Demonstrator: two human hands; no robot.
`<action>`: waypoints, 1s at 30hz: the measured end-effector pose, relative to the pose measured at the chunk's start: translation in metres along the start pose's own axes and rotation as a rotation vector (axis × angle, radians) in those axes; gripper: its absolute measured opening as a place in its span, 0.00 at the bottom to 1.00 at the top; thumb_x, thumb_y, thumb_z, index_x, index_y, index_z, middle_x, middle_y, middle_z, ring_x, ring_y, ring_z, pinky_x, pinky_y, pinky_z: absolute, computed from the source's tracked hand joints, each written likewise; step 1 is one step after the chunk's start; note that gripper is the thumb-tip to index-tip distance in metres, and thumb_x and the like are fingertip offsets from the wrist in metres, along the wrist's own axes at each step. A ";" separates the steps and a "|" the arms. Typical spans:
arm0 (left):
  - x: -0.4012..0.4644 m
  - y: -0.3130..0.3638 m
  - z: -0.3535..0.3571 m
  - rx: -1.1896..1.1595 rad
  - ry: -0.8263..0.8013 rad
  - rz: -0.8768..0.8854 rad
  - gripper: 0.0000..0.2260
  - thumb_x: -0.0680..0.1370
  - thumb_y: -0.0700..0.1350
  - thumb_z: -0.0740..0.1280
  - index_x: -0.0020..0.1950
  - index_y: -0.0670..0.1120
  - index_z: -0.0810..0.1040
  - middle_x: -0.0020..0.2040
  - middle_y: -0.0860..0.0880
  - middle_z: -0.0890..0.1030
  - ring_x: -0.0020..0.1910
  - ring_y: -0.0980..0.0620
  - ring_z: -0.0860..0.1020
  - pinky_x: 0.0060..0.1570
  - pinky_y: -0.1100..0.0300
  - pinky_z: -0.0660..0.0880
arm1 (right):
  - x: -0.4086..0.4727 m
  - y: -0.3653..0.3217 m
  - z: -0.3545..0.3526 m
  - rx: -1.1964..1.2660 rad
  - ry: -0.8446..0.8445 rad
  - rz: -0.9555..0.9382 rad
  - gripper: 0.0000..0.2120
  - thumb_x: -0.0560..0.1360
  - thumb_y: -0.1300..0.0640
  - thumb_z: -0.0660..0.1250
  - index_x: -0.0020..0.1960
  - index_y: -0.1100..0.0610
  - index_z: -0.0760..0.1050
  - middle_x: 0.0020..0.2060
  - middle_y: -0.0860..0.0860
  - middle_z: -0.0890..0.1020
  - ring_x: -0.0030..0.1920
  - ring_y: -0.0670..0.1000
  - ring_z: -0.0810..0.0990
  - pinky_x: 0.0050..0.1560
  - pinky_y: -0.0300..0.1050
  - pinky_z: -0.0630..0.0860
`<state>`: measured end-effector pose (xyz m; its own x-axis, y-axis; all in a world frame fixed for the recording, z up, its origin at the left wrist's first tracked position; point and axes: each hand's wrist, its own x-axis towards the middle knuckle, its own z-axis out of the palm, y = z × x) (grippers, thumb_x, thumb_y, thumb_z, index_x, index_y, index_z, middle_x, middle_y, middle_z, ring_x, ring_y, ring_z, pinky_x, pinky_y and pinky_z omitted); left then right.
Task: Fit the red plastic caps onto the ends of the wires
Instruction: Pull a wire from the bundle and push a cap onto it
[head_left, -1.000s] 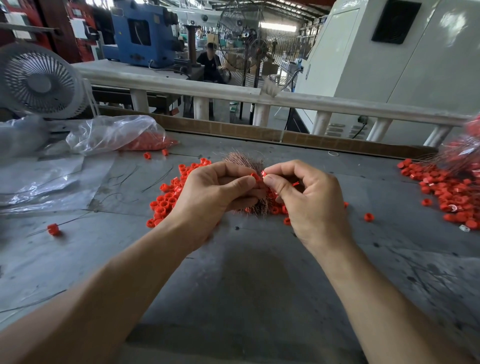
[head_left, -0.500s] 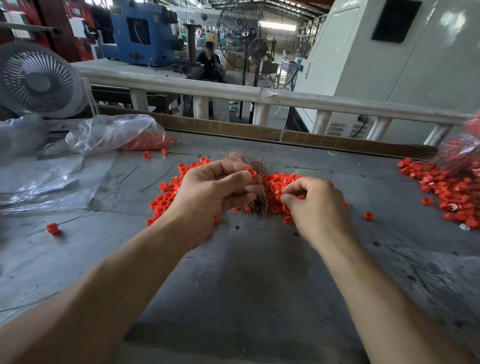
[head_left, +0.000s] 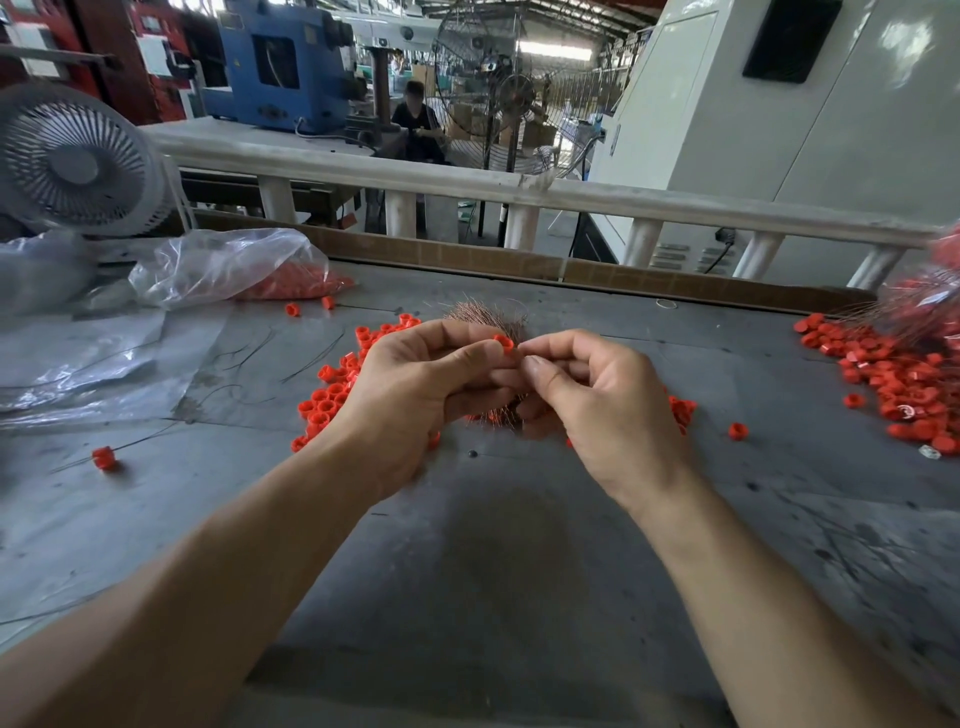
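While the left hand (head_left: 415, 395) pinches a cap (head_left: 503, 343) and grips wires (head_left: 488, 317), the right hand (head_left: 602, 410) pinches a wire end beside the cap, above the desk (head_left: 493, 571).

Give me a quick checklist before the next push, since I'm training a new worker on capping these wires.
1. Cap in grip: left hand pinches a red cap at its fingertips: ok.
2. Wire held: right hand fingers pinched beside the cap; the wire itself is too thin to see: cannot tell.
3. Wire end lined up with the cap opening: cannot tell.
4. Spare caps near the left hand: ok.
5. Wire bundle behind the hands: ok.
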<state>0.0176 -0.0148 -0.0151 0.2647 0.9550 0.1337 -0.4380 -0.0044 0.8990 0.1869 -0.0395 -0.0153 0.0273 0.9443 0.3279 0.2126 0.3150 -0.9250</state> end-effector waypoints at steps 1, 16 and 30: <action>0.000 0.000 0.000 0.010 -0.004 0.007 0.14 0.70 0.41 0.75 0.53 0.38 0.82 0.47 0.36 0.84 0.45 0.45 0.85 0.47 0.55 0.84 | 0.000 0.001 0.000 -0.021 0.009 -0.026 0.06 0.81 0.61 0.69 0.50 0.51 0.82 0.40 0.47 0.88 0.38 0.44 0.86 0.37 0.42 0.81; 0.000 -0.002 -0.002 0.187 0.020 0.066 0.11 0.71 0.41 0.72 0.53 0.43 0.86 0.45 0.41 0.86 0.44 0.48 0.84 0.45 0.57 0.83 | -0.001 -0.004 0.000 -0.287 0.124 -0.179 0.05 0.77 0.56 0.74 0.43 0.49 0.82 0.35 0.45 0.84 0.35 0.45 0.81 0.37 0.42 0.79; -0.001 -0.004 0.002 0.273 0.027 0.119 0.09 0.74 0.37 0.72 0.49 0.48 0.88 0.42 0.43 0.86 0.41 0.52 0.84 0.44 0.61 0.82 | -0.002 -0.005 0.001 -0.331 0.141 -0.147 0.06 0.77 0.56 0.74 0.41 0.50 0.83 0.33 0.44 0.84 0.32 0.43 0.80 0.34 0.41 0.78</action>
<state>0.0207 -0.0161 -0.0176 0.2013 0.9505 0.2368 -0.2164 -0.1926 0.9571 0.1853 -0.0431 -0.0119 0.1019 0.8620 0.4966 0.5270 0.3766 -0.7619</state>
